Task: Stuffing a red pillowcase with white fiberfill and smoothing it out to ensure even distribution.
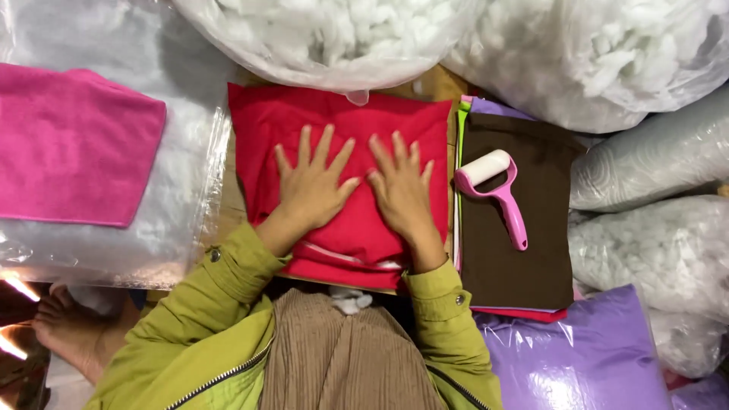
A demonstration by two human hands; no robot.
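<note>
Red cushion cover (342,121): filled, lying flat at the centre of the work surface directly in front of the person, its zipped opening turned toward the body, where a tuft of white stuffing (349,301) shows at the edge. Judged to be kept close so that weight can be put on it from above.

Left hand (313,186): laid palm-down on the cover, fingers spread apart, grasping nothing; pressed flat, apparently to even out the filling.

Right hand (401,190): set just beside the left, also palm-down with fingers splayed, clamped on nothing.

Lint roller (497,193): pink handle, white roll, rested on a brown fabric piece (516,258) just right of the cover, within easy reach of the right hand.

Stack of coloured covers (465,106): edges seen under the brown piece.

Clear bags of white stuffing (334,38): ranged along the far side and right, near the cover.

Pink cloth (72,148): placed on a plastic-wrapped white bundle at left, well apart from the hands.

Purple cushion in plastic (585,357): lower right.
</note>
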